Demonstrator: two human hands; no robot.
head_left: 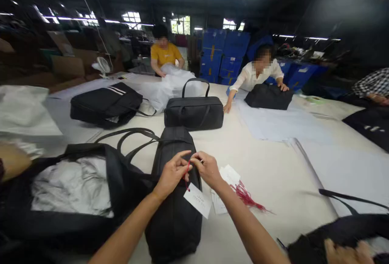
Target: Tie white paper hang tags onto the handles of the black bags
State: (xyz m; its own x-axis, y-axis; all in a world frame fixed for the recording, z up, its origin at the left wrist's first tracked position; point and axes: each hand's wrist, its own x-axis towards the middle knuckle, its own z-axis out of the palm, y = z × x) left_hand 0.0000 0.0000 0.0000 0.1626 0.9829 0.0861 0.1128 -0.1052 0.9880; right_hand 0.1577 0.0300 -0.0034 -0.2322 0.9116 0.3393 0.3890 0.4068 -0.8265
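Both hands pinch a red string (186, 174) above a black bag (173, 223) that lies lengthwise in front of me. My left hand (172, 172) grips the string between thumb and fingers, with the index finger stretched out. From the other side my right hand (208, 168) closes thumb and forefinger on it; the fingertips of both hands nearly meet. A white printed tag (198, 200) hangs from the string over the bag's right edge. Right of it on the table lie more white tags (230, 174) with a bundle of red strings (247, 197).
An open black bag (121, 191) with crumpled grey-white filling (73, 185) stands at the left. Ahead is an upright black handbag (193, 114). Two co-workers handle plastic (173, 79) and a black bag (269, 96) across the table. Another person's hand (348, 252) is at the lower right.
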